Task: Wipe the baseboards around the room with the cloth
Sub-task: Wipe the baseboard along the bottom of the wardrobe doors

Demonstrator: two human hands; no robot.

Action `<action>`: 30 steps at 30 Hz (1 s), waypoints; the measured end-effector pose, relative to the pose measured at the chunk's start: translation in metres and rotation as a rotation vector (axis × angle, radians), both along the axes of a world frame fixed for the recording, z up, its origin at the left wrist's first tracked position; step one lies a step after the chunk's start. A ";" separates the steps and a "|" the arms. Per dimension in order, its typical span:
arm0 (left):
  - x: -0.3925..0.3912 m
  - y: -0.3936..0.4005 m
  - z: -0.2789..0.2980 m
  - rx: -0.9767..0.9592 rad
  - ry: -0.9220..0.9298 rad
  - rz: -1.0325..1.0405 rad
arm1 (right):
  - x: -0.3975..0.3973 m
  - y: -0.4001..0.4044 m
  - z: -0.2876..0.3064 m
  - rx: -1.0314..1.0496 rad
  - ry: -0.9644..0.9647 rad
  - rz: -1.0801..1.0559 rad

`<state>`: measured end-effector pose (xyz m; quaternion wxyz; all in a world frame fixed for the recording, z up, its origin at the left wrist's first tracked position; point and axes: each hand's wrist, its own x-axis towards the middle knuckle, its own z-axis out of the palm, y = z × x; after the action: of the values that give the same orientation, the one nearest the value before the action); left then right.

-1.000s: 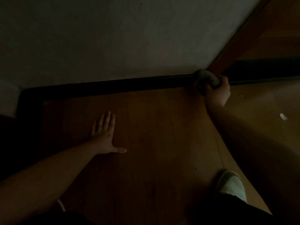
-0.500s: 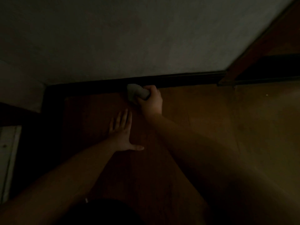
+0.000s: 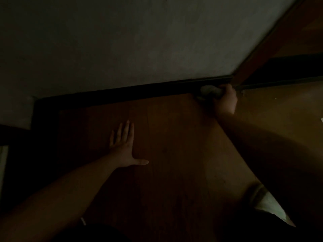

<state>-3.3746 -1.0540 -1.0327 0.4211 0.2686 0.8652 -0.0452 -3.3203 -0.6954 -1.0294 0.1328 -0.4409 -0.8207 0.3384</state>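
Note:
The room is dim. A dark baseboard point(image 3: 132, 92) runs along the foot of a pale wall, from a left corner to a wooden door frame at the right. My right hand point(image 3: 226, 100) grips a bunched pale cloth point(image 3: 208, 90) and presses it against the baseboard's right end, beside the frame. My left hand point(image 3: 123, 146) lies flat on the wooden floor, fingers straight and thumb spread, well short of the baseboard.
A wooden door frame point(image 3: 258, 55) rises at the right with a dark threshold behind it. My light shoe point(image 3: 269, 205) stands at the lower right. A small white scrap point(image 3: 321, 120) lies on the floor at the right edge. A darker strip borders the floor at the left.
My right hand has slid the cloth along the baseboard from the middle back to the right end by the door frame. My left hand has stayed flat on the floor.

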 end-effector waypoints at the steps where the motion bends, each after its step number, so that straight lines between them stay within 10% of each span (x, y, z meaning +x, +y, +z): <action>1: 0.000 0.000 0.001 -0.004 0.001 0.000 | 0.003 0.011 0.003 0.019 -0.026 -0.035; 9: -0.001 -0.001 -0.003 0.017 -0.002 0.004 | 0.023 0.046 0.013 0.046 -0.099 -0.187; 22: -0.005 0.006 0.009 -0.059 0.020 -0.010 | 0.107 -0.014 0.130 -0.008 -0.034 0.481; 30: 0.002 0.033 0.043 -0.268 0.002 -0.059 | 0.167 -0.005 0.179 -0.123 0.068 0.422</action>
<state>-3.3726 -1.0208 -0.9897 0.4510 0.2351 0.8435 -0.1727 -3.1533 -0.7006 -0.8502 0.0598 -0.2549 -0.8676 0.4227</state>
